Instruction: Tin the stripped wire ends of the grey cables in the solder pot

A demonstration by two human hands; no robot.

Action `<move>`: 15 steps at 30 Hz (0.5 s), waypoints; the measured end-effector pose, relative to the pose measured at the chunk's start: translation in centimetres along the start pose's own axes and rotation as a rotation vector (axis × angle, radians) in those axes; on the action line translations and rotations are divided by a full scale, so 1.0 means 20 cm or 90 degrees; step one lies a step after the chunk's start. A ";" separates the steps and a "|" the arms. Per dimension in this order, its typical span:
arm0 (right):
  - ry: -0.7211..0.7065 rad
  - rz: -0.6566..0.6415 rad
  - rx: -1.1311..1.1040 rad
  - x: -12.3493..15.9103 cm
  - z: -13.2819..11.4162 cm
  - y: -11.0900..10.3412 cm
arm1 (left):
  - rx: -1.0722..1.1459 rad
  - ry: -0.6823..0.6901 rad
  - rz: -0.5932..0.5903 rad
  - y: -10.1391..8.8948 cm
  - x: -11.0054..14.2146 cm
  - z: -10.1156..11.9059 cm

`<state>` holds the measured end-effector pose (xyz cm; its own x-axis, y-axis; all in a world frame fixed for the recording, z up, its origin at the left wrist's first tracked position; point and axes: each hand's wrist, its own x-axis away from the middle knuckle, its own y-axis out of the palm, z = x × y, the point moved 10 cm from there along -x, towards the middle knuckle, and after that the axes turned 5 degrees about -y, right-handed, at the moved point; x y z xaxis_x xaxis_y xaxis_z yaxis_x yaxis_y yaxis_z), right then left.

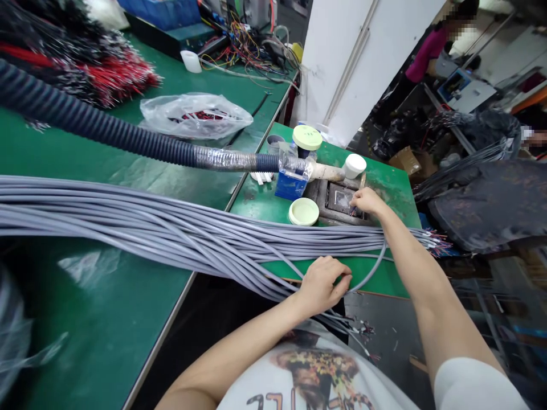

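A thick bundle of grey cables (213,233) runs from the left across the green bench, and its stripped ends (438,242) show coloured wires at the right. My left hand (325,282) is curled round a grey cable (371,278) at the bundle's near side. That cable loops up from it and passes behind my right forearm. My right hand (368,202) is closed in a pinch on a cable's thin wire ends (353,210). Its fingertips are over the right side of a small square solder pot (342,198); whether the wires touch the surface, I cannot make out.
A ribbed black hose (149,139) ends above the pot, resting by a blue box (290,185). Round about are a pale green lid (303,212), a yellow-lidded jar (307,138) and a white tub (354,165). A person (427,54) is at the far right.
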<state>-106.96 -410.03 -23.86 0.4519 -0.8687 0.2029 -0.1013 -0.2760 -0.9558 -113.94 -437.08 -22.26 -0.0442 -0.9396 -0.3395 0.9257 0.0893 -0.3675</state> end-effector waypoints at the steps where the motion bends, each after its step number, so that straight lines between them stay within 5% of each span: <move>1: 0.002 -0.004 0.006 -0.01 0.00 0.00 | -0.001 0.001 -0.003 0.00 0.00 0.00; 15: 0.004 0.026 -0.039 0.00 -0.04 -0.04 | -0.041 0.031 0.011 0.01 0.01 0.02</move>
<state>-107.55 -410.19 -22.96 0.4409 -0.8821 0.1661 -0.1735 -0.2653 -0.9484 -113.68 -437.34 -22.12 -0.0485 -0.9206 -0.3876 0.9003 0.1278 -0.4162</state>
